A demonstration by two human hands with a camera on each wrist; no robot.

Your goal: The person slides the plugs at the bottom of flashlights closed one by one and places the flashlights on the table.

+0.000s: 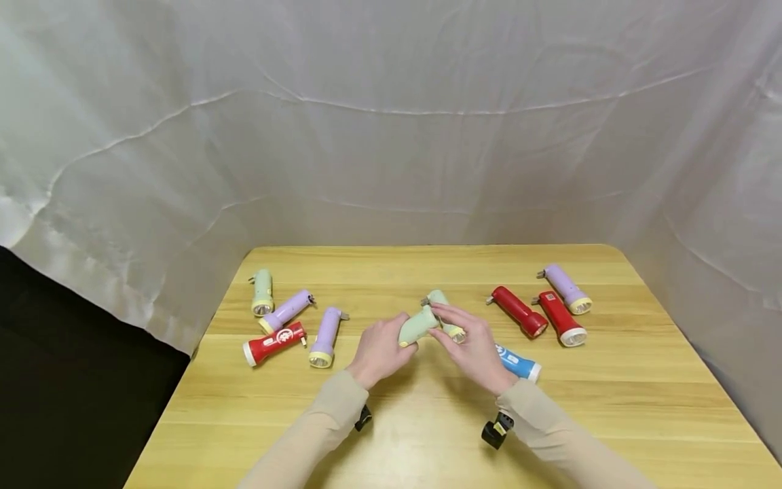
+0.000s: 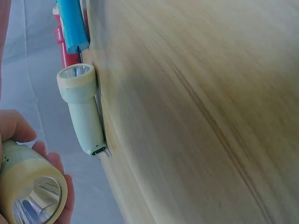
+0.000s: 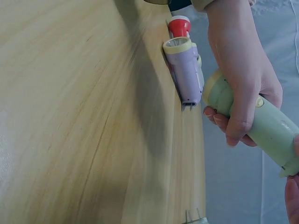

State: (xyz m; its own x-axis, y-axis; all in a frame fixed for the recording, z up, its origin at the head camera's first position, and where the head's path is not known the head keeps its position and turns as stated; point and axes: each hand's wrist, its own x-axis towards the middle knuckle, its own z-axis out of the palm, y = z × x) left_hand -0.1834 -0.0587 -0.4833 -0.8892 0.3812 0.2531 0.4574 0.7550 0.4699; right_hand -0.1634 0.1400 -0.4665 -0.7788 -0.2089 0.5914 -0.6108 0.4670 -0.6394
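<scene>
While left-hand grip curls round cream-headed pale-green cylindrical plastic flashlight, held above light wood-grain counter, right-hand grip pinches its tail end. Second pale-green flashlight lies on counter just beyond; blue-and-white cylindrical flashlight rests near right-hand grip.

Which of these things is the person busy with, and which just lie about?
Seemingly in use:
held green flashlight
left hand
right hand

Seemingly just lying about:
left-side green flashlight
left-side red flashlight
two left-side purple flashlights
middle green flashlight
blue flashlight
two right-side red flashlights
right-side purple flashlight
</scene>
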